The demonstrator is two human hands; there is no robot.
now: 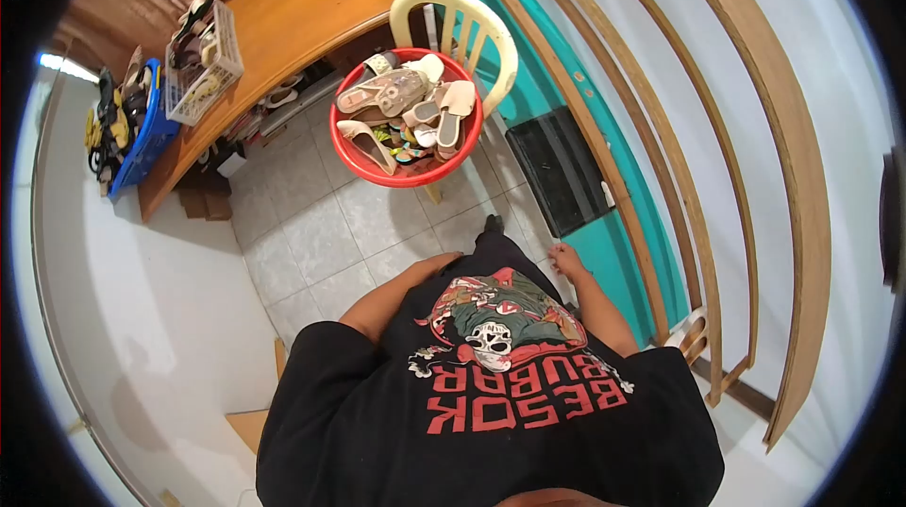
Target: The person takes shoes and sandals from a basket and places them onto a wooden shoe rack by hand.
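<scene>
My left hand (pixel 442 262) hangs low beside the dark trousers, with its fingers stretched toward the thigh and partly hidden; it holds nothing I can see. On the other side, my right hand (pixel 565 260) is held away from the body with loosely bent fingers apart and nothing in them. Ahead of both hands, a red basin (pixel 351 165) sits on a pale yellow plastic chair (pixel 507 59). Heaped inside it are several shoes, among them a beige flat (pixel 368 145), an embellished sandal (pixel 396 90) and a cream slide (pixel 456 115). Neither hand touches the basin.
A wooden desk (pixel 293 11) spans the back left, bearing a white crate (pixel 203 82) of shoes. Next to it is a blue basket (pixel 146 148) with more footwear. Along the right run wooden rails (pixel 651 120) over a teal surface (pixel 618 266) holding a black case (pixel 562 172).
</scene>
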